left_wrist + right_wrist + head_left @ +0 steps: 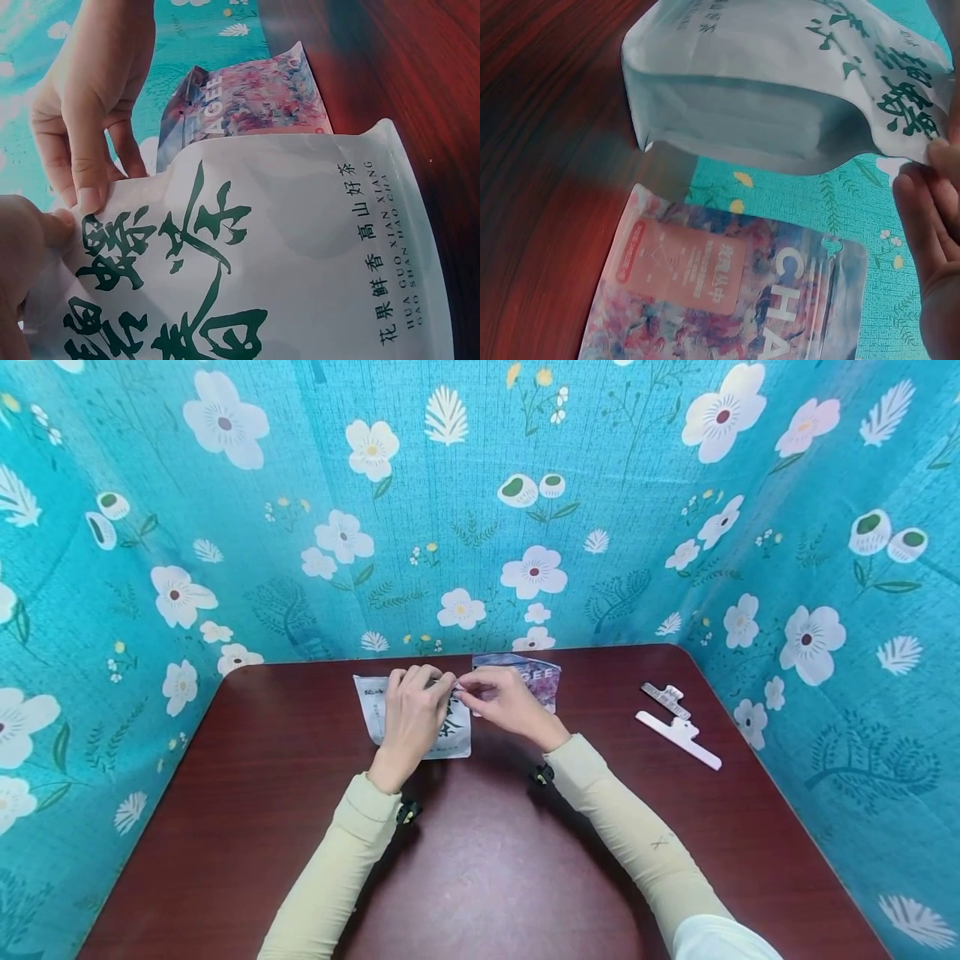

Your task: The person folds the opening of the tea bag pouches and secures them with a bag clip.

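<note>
There are two hands: one left hand (408, 710) and one right hand (512, 700). I count two bags, one white bag (453, 742) and one pink and purple bag (546, 687). There are two clips, one white clip (678, 741) and one gray clip (665, 700). Two sleeves show, a left sleeve (330, 877) and a right sleeve (637, 827), and one table (480, 885).

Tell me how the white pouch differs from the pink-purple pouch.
The white pouch has large green characters on a plain ground; the pink-purple pouch has a mottled print and large white capitals. The left hand and right hand hold the white pouch, while neither holds the pink-purple pouch. Both are flexible pouches printed with text.
</note>
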Demonstrator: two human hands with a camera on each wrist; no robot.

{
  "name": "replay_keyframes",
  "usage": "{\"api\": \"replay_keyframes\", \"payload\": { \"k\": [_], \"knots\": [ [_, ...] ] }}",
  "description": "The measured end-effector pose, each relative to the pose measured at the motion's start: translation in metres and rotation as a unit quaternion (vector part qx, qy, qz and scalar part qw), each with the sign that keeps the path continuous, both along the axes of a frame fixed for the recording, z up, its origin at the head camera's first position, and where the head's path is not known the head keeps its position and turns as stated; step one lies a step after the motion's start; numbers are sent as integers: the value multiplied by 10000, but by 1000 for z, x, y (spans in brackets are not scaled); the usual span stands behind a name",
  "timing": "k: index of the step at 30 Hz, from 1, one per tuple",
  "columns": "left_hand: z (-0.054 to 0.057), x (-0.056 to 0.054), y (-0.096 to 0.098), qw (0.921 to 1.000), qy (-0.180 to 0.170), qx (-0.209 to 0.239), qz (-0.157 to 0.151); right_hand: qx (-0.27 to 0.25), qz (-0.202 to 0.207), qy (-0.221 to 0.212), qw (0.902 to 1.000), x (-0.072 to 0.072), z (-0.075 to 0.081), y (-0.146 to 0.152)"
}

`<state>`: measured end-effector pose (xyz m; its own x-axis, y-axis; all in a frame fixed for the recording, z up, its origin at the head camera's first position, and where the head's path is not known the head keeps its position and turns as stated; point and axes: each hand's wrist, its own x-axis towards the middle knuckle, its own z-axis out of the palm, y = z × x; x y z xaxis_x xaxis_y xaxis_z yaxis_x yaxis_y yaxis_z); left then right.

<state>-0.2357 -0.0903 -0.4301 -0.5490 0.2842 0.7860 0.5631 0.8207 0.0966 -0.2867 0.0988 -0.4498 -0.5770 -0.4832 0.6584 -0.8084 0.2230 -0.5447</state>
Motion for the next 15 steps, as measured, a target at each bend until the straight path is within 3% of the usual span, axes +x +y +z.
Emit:
{"api": "replay_keyframes", "payload": {
  "k": [7,15],
  "knots": [
    [0,0,-1,10000,48,-25,29,131,-49,371,9992,-3,-1,-2],
    [0,-2,0,9999,65,-101,80,30,143,295,9995,-6,-1,0]
  ]
}}
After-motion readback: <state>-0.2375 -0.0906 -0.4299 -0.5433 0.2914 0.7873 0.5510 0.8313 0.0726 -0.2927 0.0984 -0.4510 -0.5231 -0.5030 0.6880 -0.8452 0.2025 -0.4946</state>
